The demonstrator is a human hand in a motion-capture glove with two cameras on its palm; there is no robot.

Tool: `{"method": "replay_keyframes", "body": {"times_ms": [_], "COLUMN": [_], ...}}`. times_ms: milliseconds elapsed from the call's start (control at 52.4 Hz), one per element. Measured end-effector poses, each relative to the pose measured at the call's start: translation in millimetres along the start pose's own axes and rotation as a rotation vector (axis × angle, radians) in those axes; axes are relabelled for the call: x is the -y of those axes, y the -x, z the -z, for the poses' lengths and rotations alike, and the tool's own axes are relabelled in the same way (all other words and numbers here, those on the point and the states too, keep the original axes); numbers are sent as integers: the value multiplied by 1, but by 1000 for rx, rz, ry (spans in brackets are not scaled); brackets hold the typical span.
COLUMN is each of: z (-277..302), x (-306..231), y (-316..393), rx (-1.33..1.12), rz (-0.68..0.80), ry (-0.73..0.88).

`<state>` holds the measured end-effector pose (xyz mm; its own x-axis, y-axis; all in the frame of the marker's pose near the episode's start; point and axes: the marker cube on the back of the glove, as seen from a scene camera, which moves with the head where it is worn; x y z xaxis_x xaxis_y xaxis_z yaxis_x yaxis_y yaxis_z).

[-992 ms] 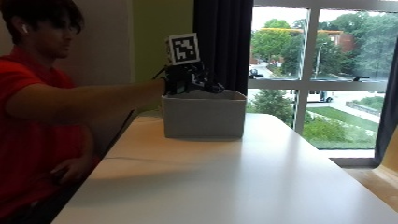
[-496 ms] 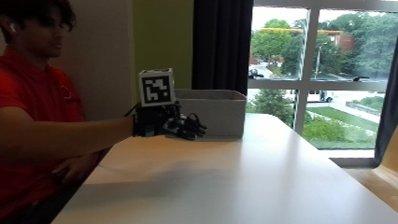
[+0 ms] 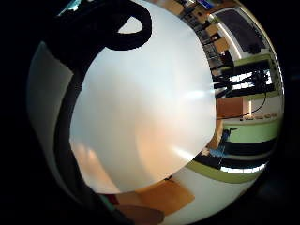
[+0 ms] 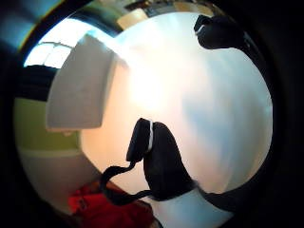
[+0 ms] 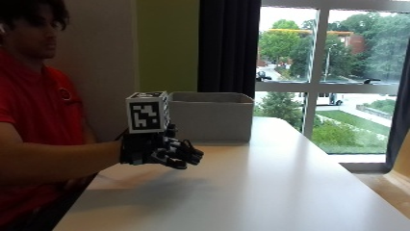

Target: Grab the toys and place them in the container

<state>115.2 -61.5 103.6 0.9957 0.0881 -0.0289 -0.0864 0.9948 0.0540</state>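
— Where's your gloved right hand (image 5: 160, 150)?

— You're holding it above the white table (image 5: 269, 192), in front of the grey container (image 5: 210, 117) and clear of it. Your fingers (image 5: 187, 153) are loosely curled and hold nothing.

— And the container?

— It stands on the table near the wall end, in front of the window. Your thumb-side palm view shows it (image 4: 78, 92) beside the bare tabletop (image 4: 209, 109). You can't see inside it, and no toys show.

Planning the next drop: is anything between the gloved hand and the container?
Nothing visible. The hand hovers above bare table, holding nothing, and the grey container stands just behind it, top open. No toys show in any view.
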Motion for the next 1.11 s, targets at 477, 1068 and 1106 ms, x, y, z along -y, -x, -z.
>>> {"method": "replay_keyframes", "body": {"times_ms": [477,1068,1106], "z": [5,3,4], "x": [-16,6,6], "y": [-9,1,2], "rx": [10,-20,-26], "rz": [-33,-101,-98], "ry": [-7,-76,-74]}}
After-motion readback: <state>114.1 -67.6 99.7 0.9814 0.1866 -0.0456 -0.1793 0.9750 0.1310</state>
